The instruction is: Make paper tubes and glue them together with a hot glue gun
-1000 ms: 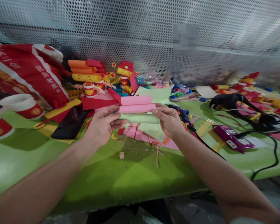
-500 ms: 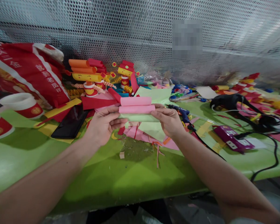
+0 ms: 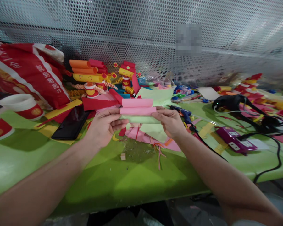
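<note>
Above the green table, two pink paper rolls (image 3: 138, 110) lie stacked on a pale green paper roll (image 3: 139, 119), held level between both hands. My left hand (image 3: 106, 124) pinches the left end of this paper roll stack, thumb in front. At the right end, my right hand (image 3: 170, 121) grips with thumb and fingers closed on it. Behind the stack stand paper figures (image 3: 91, 82) with yellow faces and orange and red rolled paper on top. Pink and pale green paper sheets (image 3: 155, 131) lie beneath the hands.
On the left are paper cups (image 3: 23, 106), a black phone (image 3: 69, 124) and a red bag (image 3: 30, 72). Rightward are a blue glue gun (image 3: 182, 113), a purple power strip (image 3: 235, 140) with black cable and a black headset-like strap (image 3: 245, 110). A perforated metal panel (image 3: 141, 31) rises behind.
Almost nothing differs. Both hands keep hold of the paper roll stack in nearly the same place, with only a very slight downward shift.
</note>
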The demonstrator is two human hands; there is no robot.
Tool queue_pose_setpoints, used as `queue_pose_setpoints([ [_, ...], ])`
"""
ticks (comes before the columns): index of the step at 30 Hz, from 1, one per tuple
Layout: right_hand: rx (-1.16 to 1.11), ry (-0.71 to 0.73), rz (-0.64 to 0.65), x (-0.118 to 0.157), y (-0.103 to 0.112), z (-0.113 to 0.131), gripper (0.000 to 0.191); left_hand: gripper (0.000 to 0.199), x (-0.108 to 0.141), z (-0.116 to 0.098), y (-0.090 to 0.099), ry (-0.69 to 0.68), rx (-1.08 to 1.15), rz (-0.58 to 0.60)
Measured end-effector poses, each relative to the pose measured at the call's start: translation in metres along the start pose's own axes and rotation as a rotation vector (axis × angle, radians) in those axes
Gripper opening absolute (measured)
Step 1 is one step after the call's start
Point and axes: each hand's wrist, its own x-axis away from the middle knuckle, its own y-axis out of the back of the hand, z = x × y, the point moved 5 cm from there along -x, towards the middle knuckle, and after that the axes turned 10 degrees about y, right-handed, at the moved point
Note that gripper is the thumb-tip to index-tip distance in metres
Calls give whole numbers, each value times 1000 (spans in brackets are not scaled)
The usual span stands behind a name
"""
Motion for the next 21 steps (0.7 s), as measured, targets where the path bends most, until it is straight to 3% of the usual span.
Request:
queue_pose_setpoints([
  [8, -11, -52, 16, -1, -2, -1, 11, 22, 2, -1, -1, 10, 7, -23],
  [21, -10, -98, 13, 1, 0, 0, 31, 19, 3, -1, -2, 34, -42, 27],
])
